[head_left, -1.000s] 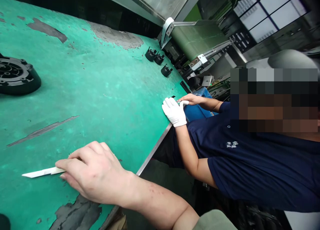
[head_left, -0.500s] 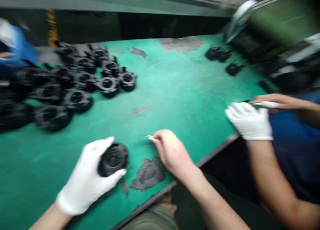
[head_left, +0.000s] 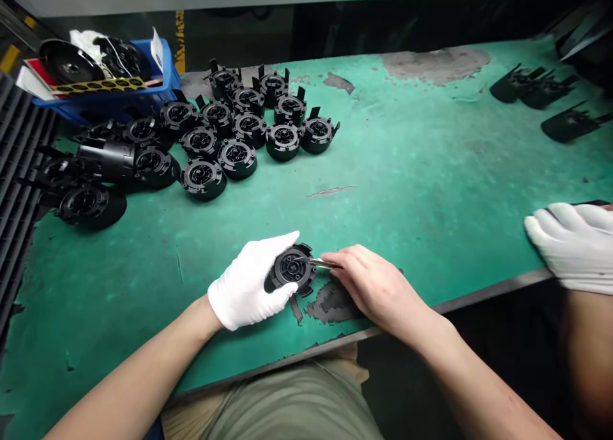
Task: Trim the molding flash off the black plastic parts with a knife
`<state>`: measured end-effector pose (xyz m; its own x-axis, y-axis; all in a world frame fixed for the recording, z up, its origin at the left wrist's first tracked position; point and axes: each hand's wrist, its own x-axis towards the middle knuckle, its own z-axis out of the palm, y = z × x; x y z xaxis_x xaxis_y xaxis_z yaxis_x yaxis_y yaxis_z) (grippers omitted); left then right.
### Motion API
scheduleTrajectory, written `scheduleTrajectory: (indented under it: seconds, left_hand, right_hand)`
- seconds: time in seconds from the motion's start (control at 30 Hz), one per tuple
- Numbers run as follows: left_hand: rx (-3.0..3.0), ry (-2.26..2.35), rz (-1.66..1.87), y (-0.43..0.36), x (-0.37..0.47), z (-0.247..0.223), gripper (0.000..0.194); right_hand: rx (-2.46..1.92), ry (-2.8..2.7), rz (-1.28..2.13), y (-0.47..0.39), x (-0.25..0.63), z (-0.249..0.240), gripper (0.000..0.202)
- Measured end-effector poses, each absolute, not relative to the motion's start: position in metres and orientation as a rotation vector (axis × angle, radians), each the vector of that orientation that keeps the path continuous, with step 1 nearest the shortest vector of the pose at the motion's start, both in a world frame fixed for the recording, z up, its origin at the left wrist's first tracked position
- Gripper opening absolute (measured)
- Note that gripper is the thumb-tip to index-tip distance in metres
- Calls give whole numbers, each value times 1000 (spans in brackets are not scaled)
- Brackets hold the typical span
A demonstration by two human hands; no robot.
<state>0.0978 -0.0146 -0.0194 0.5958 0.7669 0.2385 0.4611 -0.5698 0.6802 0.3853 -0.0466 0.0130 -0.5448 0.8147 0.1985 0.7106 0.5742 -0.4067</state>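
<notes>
My left hand (head_left: pixel 253 280), in a white glove, is wrapped round the left side of a round black plastic part (head_left: pixel 290 269) with ribs and tabs on its rim. The part rests at the near side of the green table (head_left: pixel 407 191). My bare right hand (head_left: pixel 368 280) pinches a pair of metal tweezers (head_left: pixel 318 262). Their tip reaches over the face of the held part, near its centre. Whether the tip grips anything is too small to make out.
Several similar black parts (head_left: pixel 237 158) stand grouped at the back left, beside a blue bin (head_left: pixel 167 69) of mixed items. More black parts (head_left: pixel 569 122) are at the far right. A co-worker's gloved hand (head_left: pixel 572 242) lies by the right edge. Worn grey patches mark the tabletop.
My right hand has brought the tweezers over to the black part; they were apart from it before. My view has swung right. The left hand keeps its hold.
</notes>
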Motion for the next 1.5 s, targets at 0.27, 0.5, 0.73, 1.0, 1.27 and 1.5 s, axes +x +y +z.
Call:
scheduleTrajectory:
  seconds: [0.27, 0.5, 0.73, 1.0, 1.27, 1.5]
  left_hand:
    - [2287, 950, 779, -14, 102, -17, 71]
    - [2244, 935, 797, -12, 103, -14, 73]
    - [2188, 884, 806, -7, 105, -11, 83]
    - [2162, 882, 818, -3, 112, -15, 71]
    - [2160, 879, 795, -2, 112, -13, 65]
    - [2158, 888, 780, -2, 113, -11, 62]
  right_hand:
    - [-1182, -2592, 245, -38, 398, 23, 26]
    - [-1145, -2628, 200, -37, 393, 21, 24]
    - [-1192, -2641, 115, -48, 389, 27, 29]
    - [-1229, -2733, -49, -53, 384, 42, 33]
    - [-1231, -2745, -32, -53, 380, 50, 39]
    - [-1341, -2726, -81, -72, 372, 46, 44]
